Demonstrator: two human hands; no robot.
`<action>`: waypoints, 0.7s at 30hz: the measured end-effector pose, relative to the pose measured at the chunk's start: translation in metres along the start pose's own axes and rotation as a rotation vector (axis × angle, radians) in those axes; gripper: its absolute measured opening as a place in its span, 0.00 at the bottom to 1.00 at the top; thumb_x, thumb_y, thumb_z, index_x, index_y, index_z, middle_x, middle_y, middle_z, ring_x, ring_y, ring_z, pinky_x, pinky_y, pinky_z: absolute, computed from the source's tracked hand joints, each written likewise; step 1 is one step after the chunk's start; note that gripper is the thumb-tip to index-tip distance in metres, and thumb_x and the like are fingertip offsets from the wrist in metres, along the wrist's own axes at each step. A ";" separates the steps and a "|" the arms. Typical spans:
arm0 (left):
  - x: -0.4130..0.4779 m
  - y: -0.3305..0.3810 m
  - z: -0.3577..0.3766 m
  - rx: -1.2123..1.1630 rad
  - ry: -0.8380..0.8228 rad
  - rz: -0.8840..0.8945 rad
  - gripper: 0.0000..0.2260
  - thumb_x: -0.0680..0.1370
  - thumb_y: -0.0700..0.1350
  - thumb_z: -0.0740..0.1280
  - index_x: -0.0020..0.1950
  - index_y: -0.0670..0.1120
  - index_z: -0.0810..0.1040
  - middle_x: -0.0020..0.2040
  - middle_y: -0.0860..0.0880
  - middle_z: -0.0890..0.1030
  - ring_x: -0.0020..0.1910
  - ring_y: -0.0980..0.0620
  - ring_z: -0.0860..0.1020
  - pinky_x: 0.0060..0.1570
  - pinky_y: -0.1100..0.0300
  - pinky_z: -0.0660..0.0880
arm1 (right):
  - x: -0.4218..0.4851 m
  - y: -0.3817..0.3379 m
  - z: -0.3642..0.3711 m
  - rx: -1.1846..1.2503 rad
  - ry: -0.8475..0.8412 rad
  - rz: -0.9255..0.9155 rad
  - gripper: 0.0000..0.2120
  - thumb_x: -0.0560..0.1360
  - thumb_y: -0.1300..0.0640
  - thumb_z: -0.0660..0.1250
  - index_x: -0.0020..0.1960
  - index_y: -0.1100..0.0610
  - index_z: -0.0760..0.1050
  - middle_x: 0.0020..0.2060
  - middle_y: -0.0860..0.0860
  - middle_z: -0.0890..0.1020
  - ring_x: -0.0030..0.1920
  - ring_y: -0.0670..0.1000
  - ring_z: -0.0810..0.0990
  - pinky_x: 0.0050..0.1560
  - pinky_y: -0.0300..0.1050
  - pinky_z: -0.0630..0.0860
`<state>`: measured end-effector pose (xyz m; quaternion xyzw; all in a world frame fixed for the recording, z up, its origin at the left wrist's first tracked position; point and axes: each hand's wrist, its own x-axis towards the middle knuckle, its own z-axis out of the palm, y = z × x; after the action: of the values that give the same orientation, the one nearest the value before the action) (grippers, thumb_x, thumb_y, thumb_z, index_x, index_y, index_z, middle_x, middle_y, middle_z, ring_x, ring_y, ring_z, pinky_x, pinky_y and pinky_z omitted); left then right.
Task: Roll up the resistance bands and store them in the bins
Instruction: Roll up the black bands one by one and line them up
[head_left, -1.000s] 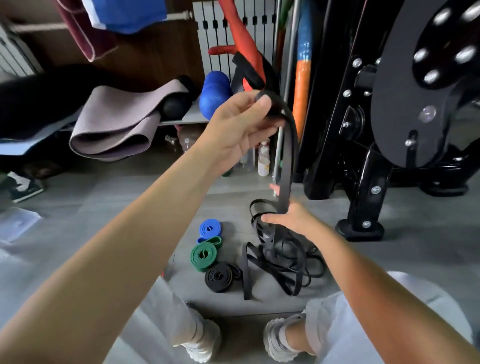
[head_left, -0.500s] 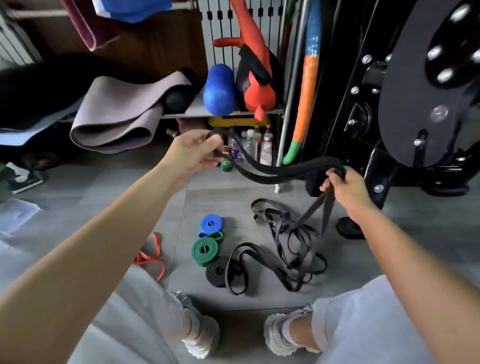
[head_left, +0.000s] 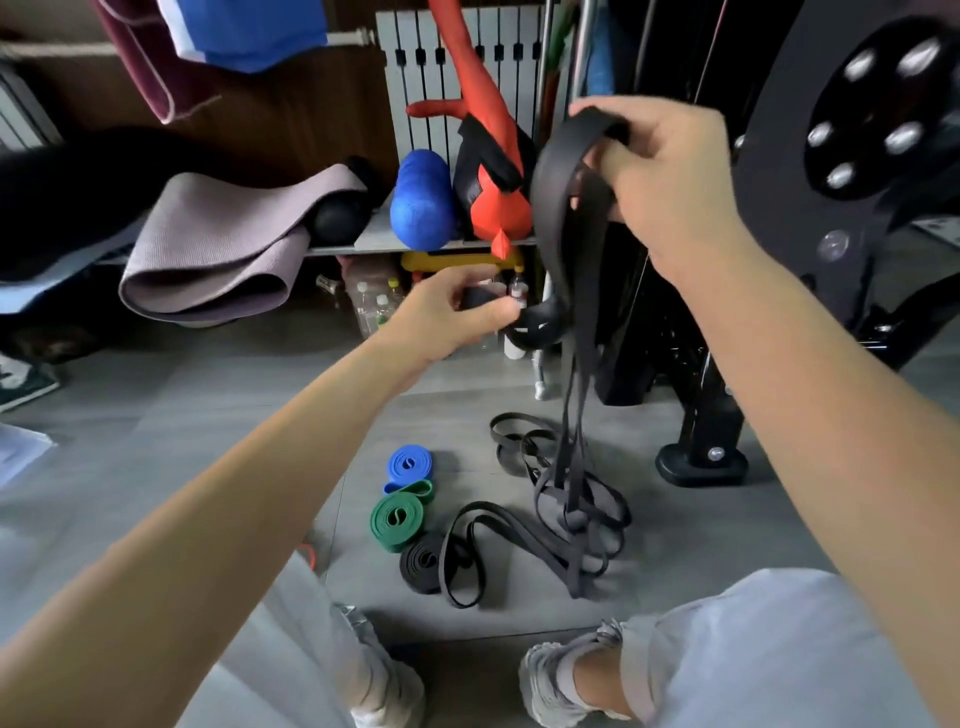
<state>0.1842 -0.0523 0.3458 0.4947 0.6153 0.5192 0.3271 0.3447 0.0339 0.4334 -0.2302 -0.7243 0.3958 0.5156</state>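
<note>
Black band (head_left: 551, 234) hangs from the right hand (head_left: 670, 176), whose fingers curl round its top fold, & trails into a tangle on the floor (head_left: 685, 545). The left hand (head_left: 452, 317) pinches a small starter coil lower down. Best approach, imo: hold tension w/ the upper hand, shake strands free, feed slack slowly, roll flat & tight like the green roll (head_left: 397, 519). No bins in view.

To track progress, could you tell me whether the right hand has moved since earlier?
Yes: the right hand rose from below the shelf to above it, lifting the black resistance band.
</note>
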 end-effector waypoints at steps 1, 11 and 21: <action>-0.001 0.003 0.006 0.043 -0.053 0.036 0.23 0.73 0.41 0.71 0.67 0.45 0.70 0.52 0.52 0.76 0.50 0.59 0.76 0.54 0.62 0.74 | 0.001 -0.007 0.007 0.027 -0.032 -0.015 0.16 0.73 0.71 0.61 0.50 0.56 0.82 0.39 0.58 0.84 0.41 0.50 0.85 0.41 0.44 0.82; -0.011 -0.038 0.038 -0.070 0.154 -0.060 0.07 0.74 0.42 0.71 0.49 0.44 0.75 0.45 0.48 0.81 0.46 0.52 0.80 0.48 0.61 0.77 | -0.013 0.035 0.039 0.033 -0.204 0.130 0.16 0.74 0.67 0.67 0.61 0.59 0.77 0.46 0.59 0.82 0.43 0.46 0.80 0.49 0.39 0.79; 0.000 -0.105 -0.048 0.057 0.157 -0.289 0.04 0.75 0.41 0.69 0.43 0.46 0.75 0.34 0.49 0.77 0.33 0.51 0.74 0.31 0.60 0.69 | -0.135 0.269 0.016 -0.474 -0.562 0.917 0.22 0.73 0.50 0.71 0.63 0.60 0.75 0.61 0.56 0.78 0.60 0.53 0.78 0.59 0.46 0.73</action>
<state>0.1120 -0.0645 0.2560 0.3683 0.7181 0.4861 0.3352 0.3585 0.0850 0.1367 -0.5153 -0.7284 0.4513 0.0143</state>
